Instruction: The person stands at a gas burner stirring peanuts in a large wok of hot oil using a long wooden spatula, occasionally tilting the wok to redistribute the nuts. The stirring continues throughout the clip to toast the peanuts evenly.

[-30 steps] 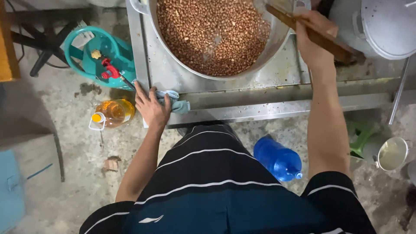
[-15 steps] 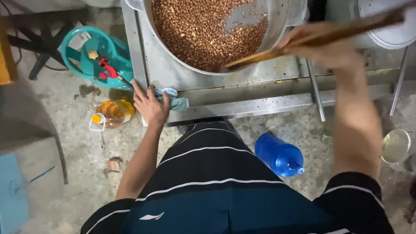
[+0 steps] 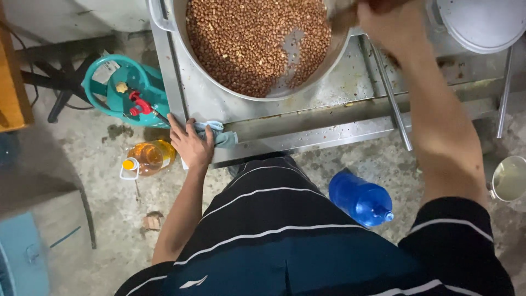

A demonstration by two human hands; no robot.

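A: What lies at your far left?

B: A teal gas cylinder with a red valve stands on the rough concrete floor, and just below it a clear plastic jug of amber oil with a yellow cap.

A: And your left hand?

B: Your arm reaches straight down to it. It rests flat, fingers spread and holding nothing, on the corner of the steel stove frame, touching a crumpled grey-blue cloth.

A: The middle?

B: A wide, round metal pan sits on the frame, filled with small brown roasted nuts; a bare streak of metal shows through them.

A: Your right hand?

B: It's blurred over the pan's right rim, curled shut round a wooden stirrer that dips into the nuts.

A: Further right?

B: A blue plastic bottle lies on the floor beside your leg, and a round grey lid sits at the top corner.
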